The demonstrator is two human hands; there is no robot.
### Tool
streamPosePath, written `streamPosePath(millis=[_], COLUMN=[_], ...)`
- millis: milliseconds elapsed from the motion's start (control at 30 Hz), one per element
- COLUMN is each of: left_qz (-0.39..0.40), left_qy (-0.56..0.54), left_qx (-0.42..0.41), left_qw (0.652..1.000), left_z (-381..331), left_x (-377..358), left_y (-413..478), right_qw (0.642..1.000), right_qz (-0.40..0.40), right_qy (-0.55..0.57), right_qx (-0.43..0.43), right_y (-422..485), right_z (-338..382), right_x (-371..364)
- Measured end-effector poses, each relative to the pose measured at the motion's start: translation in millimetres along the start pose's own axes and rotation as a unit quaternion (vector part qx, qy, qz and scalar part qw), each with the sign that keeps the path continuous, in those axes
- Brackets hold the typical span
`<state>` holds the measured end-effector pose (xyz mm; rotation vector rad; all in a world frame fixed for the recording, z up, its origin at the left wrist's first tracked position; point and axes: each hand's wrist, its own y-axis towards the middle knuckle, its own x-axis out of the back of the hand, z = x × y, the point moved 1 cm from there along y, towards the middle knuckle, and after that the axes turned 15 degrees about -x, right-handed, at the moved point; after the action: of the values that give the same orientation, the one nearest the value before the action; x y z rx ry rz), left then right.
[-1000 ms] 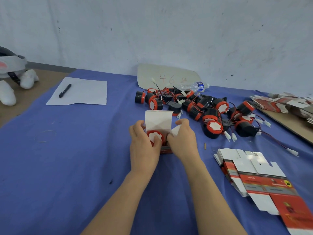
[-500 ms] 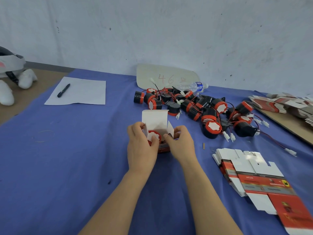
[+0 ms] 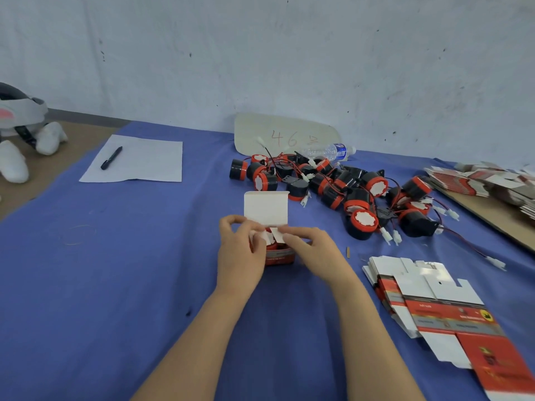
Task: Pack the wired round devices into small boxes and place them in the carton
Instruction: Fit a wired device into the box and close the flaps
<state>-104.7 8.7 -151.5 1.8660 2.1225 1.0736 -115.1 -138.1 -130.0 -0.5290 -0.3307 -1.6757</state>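
Small box [image 3: 279, 256] mid-worktop [image 3: 115, 270], red front facing near edge, lid flap [image 3: 265, 208] upright at back. L hand [image 3: 237, 256] pinching left side flap, fingers curled; R hand [image 3: 315, 253] curled round right side, fingertip on right flap. Contents mostly hidden under flaps. Loose wired round devices [image 3: 333, 186] heaped twd far edge; flat box blanks [image 3: 428, 305] stacked nr right edge.

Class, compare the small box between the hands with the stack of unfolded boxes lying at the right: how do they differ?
The small box is folded into shape, its white lid flap standing up; the stack of unfolded boxes lies flat. The small box is held by the left hand and right hand; the stack lies untouched. Both are red-and-white printed card on the blue cloth.
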Motion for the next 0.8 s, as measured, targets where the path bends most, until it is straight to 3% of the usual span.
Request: streamPosePath(millis=[133, 267, 367, 467, 667, 800], left_qz=[-0.008, 0.028, 0.035, 0.043, 0.132, 0.113], left_qy=[-0.088, -0.18, -0.212, -0.188, -0.117, -0.106], left_qx=[0.041, 0.063, 0.09, 0.066, -0.056, -0.073], left_qw=[0.995, 0.981, 0.972, 0.979, 0.983, 0.985], left_z=[2, 4, 6, 4, 7, 2], left_x=[4, 12, 17, 20, 19, 17], left_y=[5, 11, 12, 13, 7, 8], right_qw=[0.998, 0.995, 0.998, 0.988, 0.999, 0.999], right_qz=[-0.044, -0.021, 0.049, 0.151, 0.029, 0.023], right_qy=[0.038, 0.09, 0.017, -0.009, 0.023, 0.023], right_qx=[-0.013, 0.034, 0.038, 0.007, 0.027, 0.032], right_y=[1, -4, -7, -11, -10, -7], right_z=[-1, 2, 2, 0, 2, 1], right_x=[-7, -8, -1, 7, 2, -1])
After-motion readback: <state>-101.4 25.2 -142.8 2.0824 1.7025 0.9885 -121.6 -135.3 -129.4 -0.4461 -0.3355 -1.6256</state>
